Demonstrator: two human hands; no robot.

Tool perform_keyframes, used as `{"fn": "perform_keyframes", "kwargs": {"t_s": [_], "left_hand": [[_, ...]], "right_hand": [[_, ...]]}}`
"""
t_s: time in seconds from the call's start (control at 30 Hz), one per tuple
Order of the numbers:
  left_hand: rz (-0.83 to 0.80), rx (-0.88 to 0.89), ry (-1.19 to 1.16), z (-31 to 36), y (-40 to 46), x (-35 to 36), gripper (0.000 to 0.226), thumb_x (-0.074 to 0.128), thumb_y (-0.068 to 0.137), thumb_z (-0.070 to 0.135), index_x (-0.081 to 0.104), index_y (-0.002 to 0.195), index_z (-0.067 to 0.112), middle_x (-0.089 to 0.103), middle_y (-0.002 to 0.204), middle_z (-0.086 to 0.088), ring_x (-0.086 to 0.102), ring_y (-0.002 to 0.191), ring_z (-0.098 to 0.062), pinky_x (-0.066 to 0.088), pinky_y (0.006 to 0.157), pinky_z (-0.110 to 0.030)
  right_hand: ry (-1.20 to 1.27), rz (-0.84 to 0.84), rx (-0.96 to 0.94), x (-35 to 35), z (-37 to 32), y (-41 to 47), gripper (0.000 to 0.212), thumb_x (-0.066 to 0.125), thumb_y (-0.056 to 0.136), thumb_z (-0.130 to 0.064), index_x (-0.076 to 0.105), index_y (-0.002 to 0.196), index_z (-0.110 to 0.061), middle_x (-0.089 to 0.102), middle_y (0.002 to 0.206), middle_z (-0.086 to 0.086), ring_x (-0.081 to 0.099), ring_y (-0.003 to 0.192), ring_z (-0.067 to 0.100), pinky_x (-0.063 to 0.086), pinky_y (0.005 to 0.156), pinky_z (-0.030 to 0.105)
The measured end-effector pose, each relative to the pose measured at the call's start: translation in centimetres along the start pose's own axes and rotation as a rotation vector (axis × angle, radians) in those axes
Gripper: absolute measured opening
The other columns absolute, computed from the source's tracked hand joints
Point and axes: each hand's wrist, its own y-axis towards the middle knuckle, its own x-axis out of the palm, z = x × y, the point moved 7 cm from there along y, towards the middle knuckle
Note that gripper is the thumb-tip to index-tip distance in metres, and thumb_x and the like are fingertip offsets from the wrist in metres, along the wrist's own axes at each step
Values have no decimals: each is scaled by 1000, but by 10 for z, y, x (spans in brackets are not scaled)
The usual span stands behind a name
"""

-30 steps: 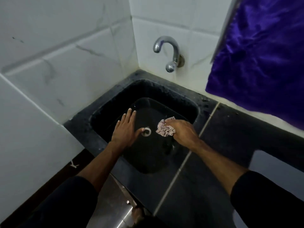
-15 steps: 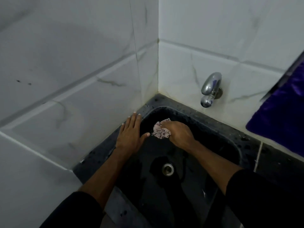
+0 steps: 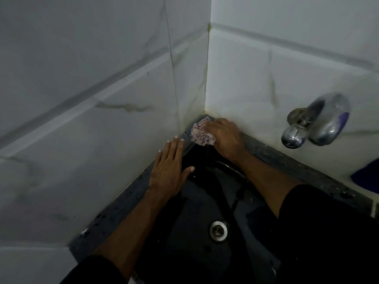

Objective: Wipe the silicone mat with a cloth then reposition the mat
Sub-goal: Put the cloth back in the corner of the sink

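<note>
My right hand (image 3: pixel 222 135) grips a crumpled pinkish patterned cloth (image 3: pixel 201 134) and presses it on the sink's rim at the far corner, where the two tiled walls meet. My left hand (image 3: pixel 170 171) lies flat with fingers spread on the left rim of the black sink (image 3: pixel 114 214), its thumb over the basin. A dark sheet, apparently the silicone mat (image 3: pixel 205 201), lies inside the basin; its edges are hard to make out in the dim light.
A chrome tap (image 3: pixel 315 124) sticks out of the right wall above the basin. The round metal drain (image 3: pixel 218 230) sits in the basin floor. White marbled tiles close in on the left and back. A bit of purple fabric (image 3: pixel 365 177) shows at the right edge.
My right hand has carried the cloth up from the basin to the far corner rim. My left hand moved from the basin onto the left rim. The view swung left and closer.
</note>
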Motion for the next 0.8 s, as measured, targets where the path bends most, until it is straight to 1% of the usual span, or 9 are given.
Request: {"fn": "perform_keyframes", "kwargs": {"t_s": [0.1,0.2,0.37,0.47,0.53,0.57,0.63,0.7,0.8], "left_hand": [[-6,-6,12,-7,5,10,82,30,93,61,-6,153,18,-9,161,-2,-2,148,-21,6,119,-39],[-19,-9,14,-12,7,18,82,30,93,61,-5,153,17,-8,161,-2,-2,148,-21,7,120,-40],[-44,-18,8,-17,8,29,82,30,93,61,-6,153,17,-8,161,-2,-1,148,-21,7,120,-40],[-53,-25,5,-15,10,34,82,30,94,61,-7,152,17,-9,161,-2,-2,148,-20,6,120,-39],[-61,-25,5,-13,12,37,82,30,94,61,-7,153,18,-10,161,-1,-3,148,-20,6,120,-39],[-63,-23,3,-12,13,38,82,30,94,61,-7,152,18,-10,161,-2,-3,148,-20,5,120,-39],[-65,-18,-9,-9,14,40,82,30,94,61,-7,152,17,-11,161,-2,-4,148,-19,4,120,-38],[-69,-12,-19,-6,15,41,82,30,94,61,-8,152,17,-11,160,-1,-5,148,-19,2,120,-37],[-74,-6,-22,-2,16,43,82,30,94,60,-8,152,17,-12,160,-1,-5,148,-20,2,120,-37]], "right_hand": [[-69,10,-7,12,12,17,41,64,85,-22,63,125,-14,59,134,6,54,111,36,43,83,40],[-79,-16,-16,18,19,30,43,59,88,-20,58,131,-15,54,140,4,50,112,36,47,84,41],[-131,-13,19,19,30,41,48,61,88,-17,53,136,-19,51,144,-1,48,115,34,52,78,41],[-190,-32,32,18,37,49,55,66,85,-23,50,137,-20,48,146,-3,47,115,34,53,73,41],[-173,-31,11,18,39,52,58,66,84,-34,50,136,-17,47,146,2,48,118,34,54,76,42],[-150,-17,4,18,40,52,57,64,85,-35,50,136,-15,47,146,5,48,121,35,53,79,44],[-134,13,9,19,42,52,51,61,88,-30,52,135,-13,47,146,8,47,126,35,52,87,47],[-144,6,21,23,44,51,48,61,89,-27,52,134,-12,47,146,8,45,128,35,50,90,47],[-135,10,57,27,46,49,53,66,81,-10,54,132,-12,50,143,8,46,126,34,50,92,45]]}}
